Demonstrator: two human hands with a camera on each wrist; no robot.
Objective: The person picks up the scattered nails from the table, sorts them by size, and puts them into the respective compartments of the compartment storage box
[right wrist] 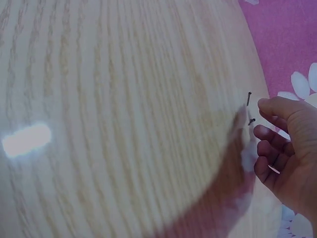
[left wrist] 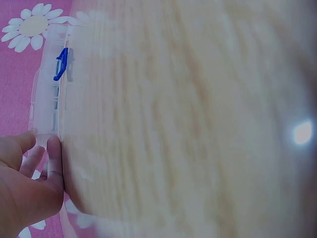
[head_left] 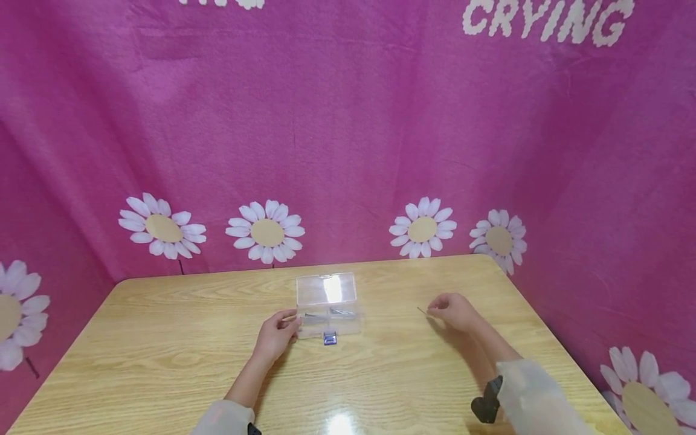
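Observation:
A clear plastic box (head_left: 304, 329) with a blue latch (head_left: 330, 338) lies on the table, its lid (head_left: 312, 290) raised at the back. Inside are thin metal pieces (head_left: 341, 312) like nails or screws, in separate compartments. My left hand (head_left: 274, 335) holds the box's left end between thumb and fingers. Off to the right, my right hand (head_left: 455, 311) hovers low, thumb and index finger parted. Just beyond its fingertips are two thin dark nails or screws (right wrist: 249, 98); in the head view one such piece (head_left: 421, 310) shows by the fingertips.
The wooden table (head_left: 163, 350) has rounded back corners. A pink cloth (head_left: 337, 151) printed with daisies hangs behind it and at both sides. Light glares off the tabletop near the front edge.

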